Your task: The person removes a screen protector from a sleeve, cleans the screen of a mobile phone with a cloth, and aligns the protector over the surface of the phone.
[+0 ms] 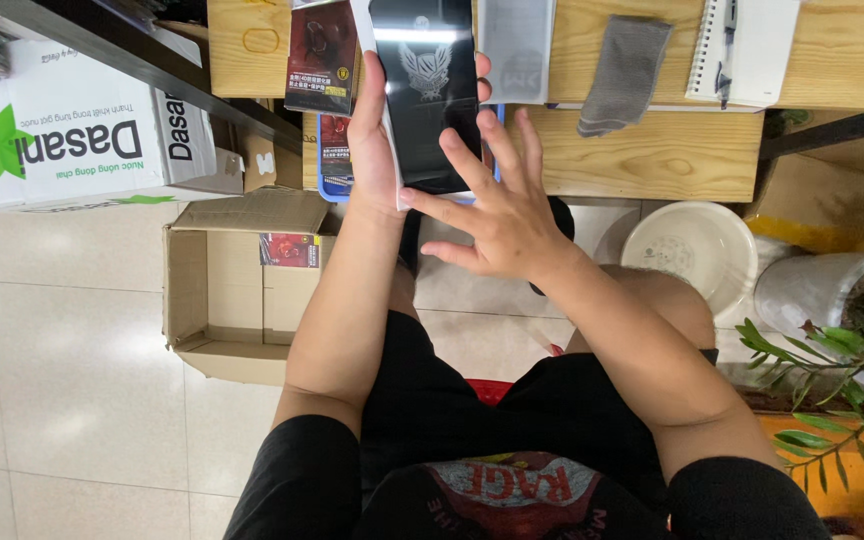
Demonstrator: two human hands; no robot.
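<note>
My left hand (pixel 372 140) grips a black smartphone (pixel 426 80) by its edges, thumb on the left side and fingertips showing on the right, holding it screen up above the wooden desk (pixel 652 155). The dark glossy screen reflects a winged emblem. My right hand (pixel 497 215) is spread with fingers apart, and its fingertips rest on the lower part of the phone's screen. It holds nothing.
A dark red packet (pixel 320 55), a grey sleeve (pixel 515 45), a grey cloth (pixel 622 75) and a spiral notebook with a pen (pixel 742 45) lie on the desk. Below stand an open cardboard box (pixel 237 285), a white printed box (pixel 72 130), a white bucket (pixel 697 245) and a potted plant (pixel 832 350).
</note>
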